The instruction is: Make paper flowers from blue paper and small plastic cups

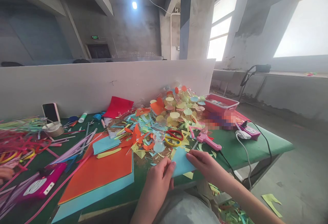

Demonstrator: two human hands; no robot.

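The item in hand is a piece of blue paper (pixel 182 164), located at the near edge of the worktop (pixel 282 145), in front of the seated person's lap. It is suspended between the left hand (pixel 161 176) and the right hand (pixel 202 162) and touches both, so neither is nearer. The governing relation is this span: the paper lies to the right of the left hand and to the left of the right hand. Its long axis cannot be confirmed, since fingers cover parts of both ends; the visible lower border rises slightly towards the worktop's right end. Number of layers: cannot be told. Left hand: pinching the paper's left end, thumb on top, fingers curled beneath, forearm coming up from below the near edge. Right hand: pinching the paper's right end between thumb and forefinger, remaining fingers partly hidden, forearm slanting in from the right. A pair of scissors (pixel 174 138) with red and yellow handles lies just beyond the paper, towards the far edge, among paper scraps (pixel 151 124); the blades cannot be made out. A pink glue gun (pixel 208 141) lies beyond the right hand, towards the worktop's right end. A stack of paper (pixel 99 172), orange on top and blue below, rests near the near edge, left of the left hand and apart from it.
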